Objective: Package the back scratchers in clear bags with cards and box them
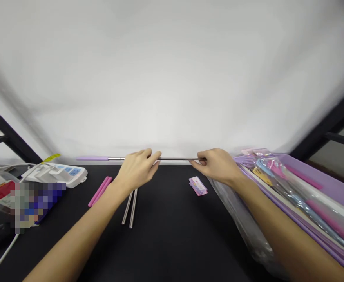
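Observation:
A thin metal rod (176, 159) with a long lilac handle (92, 158) is held level across the back of the black table. My left hand (139, 168) is closed around its middle, to the right of the handle. Its right end is pinched in the fingers of my right hand (216, 164). Below my left wrist lie two loose metal rods (133, 211), their upper ends hidden by the arm. Two pink tubes like handles (100, 192) rest to the left of that forearm. A small stack of printed pink and purple cards (198, 186) lies below my right hand.
At right, a lilac bin (324, 180) holds bagged rods with coloured handles. A clear plastic bag (242, 223) lies beside it. A white power strip (72, 174), cables and a partly blurred packet (47, 199) occupy the left. A white wall or sheet (172, 78) rises behind.

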Tool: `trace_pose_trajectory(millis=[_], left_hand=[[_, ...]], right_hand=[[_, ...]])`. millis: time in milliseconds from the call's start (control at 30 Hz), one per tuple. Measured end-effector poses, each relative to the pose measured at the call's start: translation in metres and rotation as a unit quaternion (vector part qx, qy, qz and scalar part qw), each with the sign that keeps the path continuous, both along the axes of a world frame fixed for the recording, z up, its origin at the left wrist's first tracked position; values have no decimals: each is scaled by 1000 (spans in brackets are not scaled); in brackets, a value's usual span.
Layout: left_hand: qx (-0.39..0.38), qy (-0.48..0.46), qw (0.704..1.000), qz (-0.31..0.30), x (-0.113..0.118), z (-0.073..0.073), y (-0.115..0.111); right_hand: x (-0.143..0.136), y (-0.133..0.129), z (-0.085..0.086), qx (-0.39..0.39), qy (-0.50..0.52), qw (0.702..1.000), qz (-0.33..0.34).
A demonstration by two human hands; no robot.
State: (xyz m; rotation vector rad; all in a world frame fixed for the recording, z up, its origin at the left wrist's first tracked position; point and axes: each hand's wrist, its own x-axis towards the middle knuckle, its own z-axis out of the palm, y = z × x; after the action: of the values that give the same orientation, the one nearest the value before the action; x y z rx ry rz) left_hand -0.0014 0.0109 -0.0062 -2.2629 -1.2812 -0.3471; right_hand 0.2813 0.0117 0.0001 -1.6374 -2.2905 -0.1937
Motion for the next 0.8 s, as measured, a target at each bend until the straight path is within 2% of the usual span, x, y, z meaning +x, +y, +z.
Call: trace_pose_trajectory(millis=[67,167,300,400,467,567,667,733,800], left_hand=[[9,-3,1000,26,-1,-4,-1],[26,-19,996,79,-19,-3,4],[35,-41,993,107,-36,1,11],[37,-55,992,105,-34,1,13],[35,-66,991,110,-24,-3,11],[12,-65,995,78,5,-13,1],[-2,-48,999,-14,30,-21,-11],[4,-45,997,-55,29,-20,-13],[21,-24,999,-33,12,-15,-9]], right_hand=[[6,0,-1,-1,-33,999,-31],[26,1,0,-9,-84,993,-82],[44,2,2,34,-111,987,-111],[44,3,1,26,-92,990,-102],[36,3,-1,4,-64,993,-103],[9,1,-6,-27,-40,994,-94],[-13,-1,-11,-31,-45,998,-41],[-12,0,-12,-27,-43,998,-34],[1,2,-11,-21,-43,997,-64]])
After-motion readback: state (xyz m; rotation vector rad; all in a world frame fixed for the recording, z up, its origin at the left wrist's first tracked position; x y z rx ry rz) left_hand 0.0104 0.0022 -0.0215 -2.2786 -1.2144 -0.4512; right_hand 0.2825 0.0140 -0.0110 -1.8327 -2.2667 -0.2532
